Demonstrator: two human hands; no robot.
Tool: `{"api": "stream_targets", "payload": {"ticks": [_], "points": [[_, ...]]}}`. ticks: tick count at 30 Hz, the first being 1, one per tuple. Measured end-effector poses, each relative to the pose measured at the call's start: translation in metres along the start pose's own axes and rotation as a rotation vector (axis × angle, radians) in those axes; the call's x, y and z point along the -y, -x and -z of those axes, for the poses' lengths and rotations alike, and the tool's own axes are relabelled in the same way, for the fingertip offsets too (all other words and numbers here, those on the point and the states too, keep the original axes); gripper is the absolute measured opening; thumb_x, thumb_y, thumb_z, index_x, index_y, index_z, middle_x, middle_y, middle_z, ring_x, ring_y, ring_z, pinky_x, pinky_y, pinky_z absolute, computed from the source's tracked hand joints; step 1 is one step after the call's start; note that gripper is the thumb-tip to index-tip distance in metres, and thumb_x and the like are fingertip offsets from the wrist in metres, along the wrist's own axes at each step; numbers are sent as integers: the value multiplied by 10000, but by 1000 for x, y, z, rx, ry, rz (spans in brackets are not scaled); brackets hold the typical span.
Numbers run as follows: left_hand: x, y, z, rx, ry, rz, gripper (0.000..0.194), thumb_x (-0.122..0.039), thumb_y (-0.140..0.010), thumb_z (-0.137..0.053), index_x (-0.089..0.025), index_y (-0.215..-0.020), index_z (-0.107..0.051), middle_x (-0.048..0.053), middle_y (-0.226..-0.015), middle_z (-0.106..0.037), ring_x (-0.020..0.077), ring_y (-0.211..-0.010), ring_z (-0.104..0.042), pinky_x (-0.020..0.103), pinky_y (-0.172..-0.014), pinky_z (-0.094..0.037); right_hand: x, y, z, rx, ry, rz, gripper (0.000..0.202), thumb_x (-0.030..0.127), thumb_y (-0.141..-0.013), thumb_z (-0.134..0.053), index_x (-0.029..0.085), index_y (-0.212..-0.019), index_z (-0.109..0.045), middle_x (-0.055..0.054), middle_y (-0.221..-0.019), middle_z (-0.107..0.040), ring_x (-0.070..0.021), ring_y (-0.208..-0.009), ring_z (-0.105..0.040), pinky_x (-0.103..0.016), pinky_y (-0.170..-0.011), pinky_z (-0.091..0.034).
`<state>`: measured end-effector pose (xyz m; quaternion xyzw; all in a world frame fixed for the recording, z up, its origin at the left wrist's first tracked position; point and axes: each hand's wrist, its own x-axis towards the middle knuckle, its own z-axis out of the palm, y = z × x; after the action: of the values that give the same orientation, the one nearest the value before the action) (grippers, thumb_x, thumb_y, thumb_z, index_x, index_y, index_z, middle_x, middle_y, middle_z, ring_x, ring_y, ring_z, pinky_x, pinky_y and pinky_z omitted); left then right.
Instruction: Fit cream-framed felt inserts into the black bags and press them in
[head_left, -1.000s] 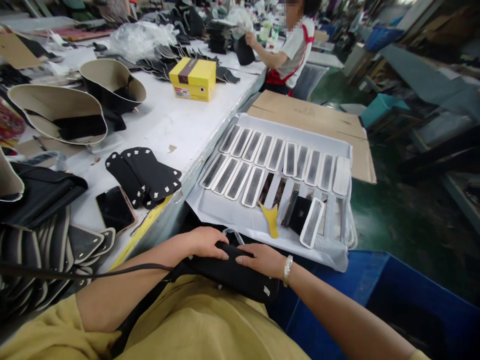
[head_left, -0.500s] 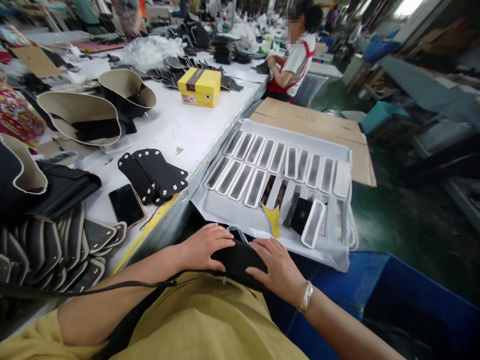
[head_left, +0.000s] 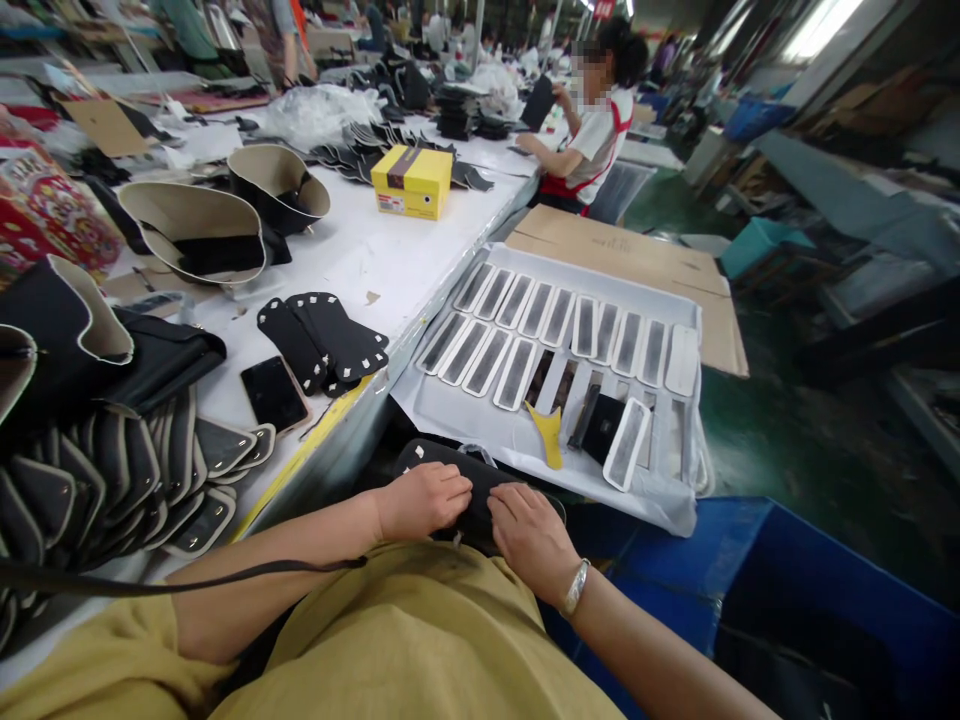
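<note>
A black flat panel (head_left: pixel 480 477) with a rounded end and small white tabs lies across my lap, in front of the tray. My left hand (head_left: pixel 426 500) is closed over its left part, with the fingers curled on its surface. On its right part rests my right hand (head_left: pixel 531 540), fingers bent and pressed together against the edge. The thumbs and the panel's underside are hidden. Similar black panels with white tabs (head_left: pixel 324 342) lie fanned on the table to the left, beside a phone (head_left: pixel 274 394).
A grey-lined tray (head_left: pixel 480 425) holds rows of white-edged strips and a yellow forked piece (head_left: pixel 547 434). Left are stacked dark panels (head_left: pixel 127 470), open bag bodies (head_left: pixel 191 235) and a yellow box (head_left: pixel 412 182). A blue bin (head_left: pixel 690 560) stands at right; a co-worker (head_left: pixel 592 140) sits beyond.
Both hands have drawn closer together and curled more over the black panel. Its left end with white tabs now shows. The co-worker has raised a dark piece.
</note>
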<state>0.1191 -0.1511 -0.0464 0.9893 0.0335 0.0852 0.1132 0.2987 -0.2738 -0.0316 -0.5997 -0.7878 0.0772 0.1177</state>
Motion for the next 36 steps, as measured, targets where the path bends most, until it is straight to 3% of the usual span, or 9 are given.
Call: {"api": "stream_targets", "payload": {"ticks": [8,16,19,24,29,36], "points": [[5,-4,0,-20,242,150,212,-202,-852,-466,-183,-891,-674,31,-996,-660,155,-917,-562,258,-861,-426,-8,1,-6,-83,-209,-43,253,119,-803,-466,160,-976,-645,-78,-1019,-632,-201,-956,-547,-367,-919,-443],[4,0,2,-35,317,142,205,-189,-843,-475,-185,-908,-669,30,-1006,-658,144,-929,-571,247,-875,-416,-8,3,-5,-104,-264,-89,217,181,-830,-489,192,-917,-688,-61,-1000,-676,-188,-945,-597,-353,-888,-467],[0,-1,3,-38,276,140,187,-187,-837,-477,-183,-905,-651,30,-988,-645,143,-933,-564,241,-863,-414,-6,3,-8,-139,-246,-91,185,196,-835,-509,194,-872,-691,-58,-972,-682,-188,-924,-604,-344,-864,-475],[-18,-12,-1,-2,-10,220,176,-313,-783,-572,-165,-877,-587,61,-915,-589,206,-888,-547,307,-781,-438,-3,5,-13,-197,-203,-105,162,161,-802,-533,188,-846,-686,-62,-944,-685,-191,-903,-609,-343,-857,-476],[-29,-23,-5,5,-77,207,188,-293,-803,-553,-148,-919,-578,101,-930,-569,245,-863,-546,353,-739,-448,-7,8,-1,-116,-298,-50,245,97,-723,-527,177,-893,-684,-64,-980,-678,-185,-948,-601,-332,-894,-461],[-18,-26,-3,73,13,103,167,-159,-781,-513,-138,-866,-655,90,-869,-603,215,-830,-577,305,-731,-463,-17,13,11,-14,-420,9,442,38,-628,-462,183,-989,-671,-61,-1084,-649,-184,-1064,-558,-346,-962,-423]]}}
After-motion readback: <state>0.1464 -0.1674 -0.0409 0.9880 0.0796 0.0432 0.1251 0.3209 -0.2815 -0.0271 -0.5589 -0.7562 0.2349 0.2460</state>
